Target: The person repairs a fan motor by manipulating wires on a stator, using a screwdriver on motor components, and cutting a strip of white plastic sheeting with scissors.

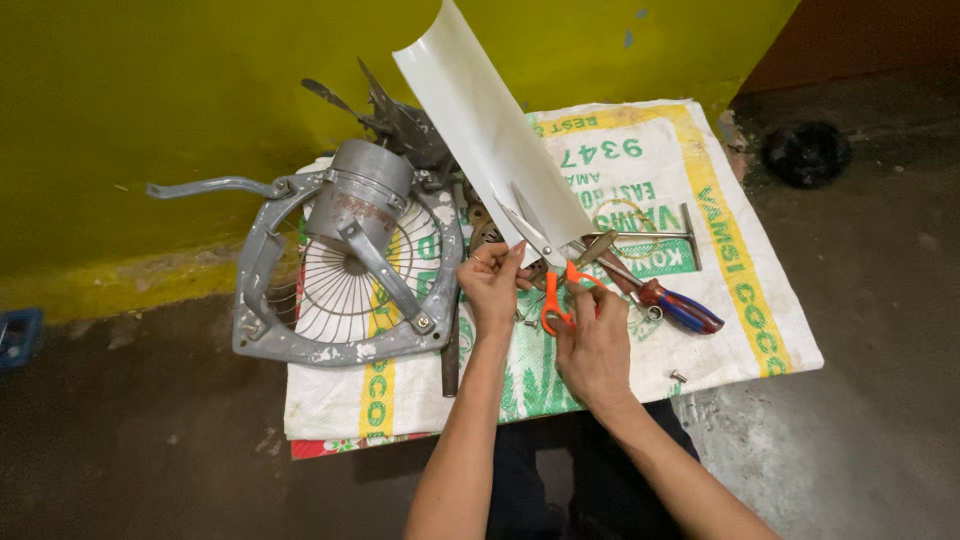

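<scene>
The lower end of the white sheet is hidden behind the hands, so where its edge finishes cannot be made out; its top corner is cut off by the picture's upper border. Small metal parts lying under the hands and behind the sheet are too crowded to tell apart. The left hand is closed, pinching the sheet's lower edge between thumb and fingers and holding the sheet tilted up and away toward the yellow wall. The right hand is closed on the orange handles of the scissors, fingers through the loops; the blades stand partly open, their tips lying against the sheet near its lower end. Just right of the scissors lies a screwdriver with a red and blue handle, on a printed woven sack spread over the floor. A grey fan frame with motor and wire guard rests on the sack's left part, well apart from the right hand. A black lump sits on the floor beyond the sack.
</scene>
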